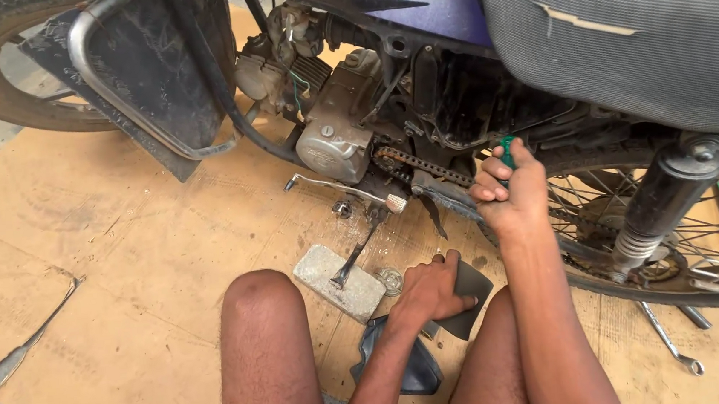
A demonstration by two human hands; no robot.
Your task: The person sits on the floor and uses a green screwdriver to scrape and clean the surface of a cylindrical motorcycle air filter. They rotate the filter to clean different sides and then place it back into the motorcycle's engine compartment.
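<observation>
I squat beside a motorcycle whose engine [333, 131] and bare drive chain [425, 167] are exposed. My right hand [508, 190] is closed around a green-handled tool [507, 151], held up against the frame just behind the chain. My left hand [427, 295] rests low on the floor, gripping a dark flat cover piece [470, 300]. Another black plastic part [411, 365] lies beneath my left forearm, between my knees.
The side stand [355, 254] rests on a grey stone block [336, 281]. The rear wheel [636, 240] and shock absorber [662, 195] are at the right. Wrenches [670, 340] lie on the cardboard floor [108, 264]. A leg guard [136, 83] hangs at the upper left.
</observation>
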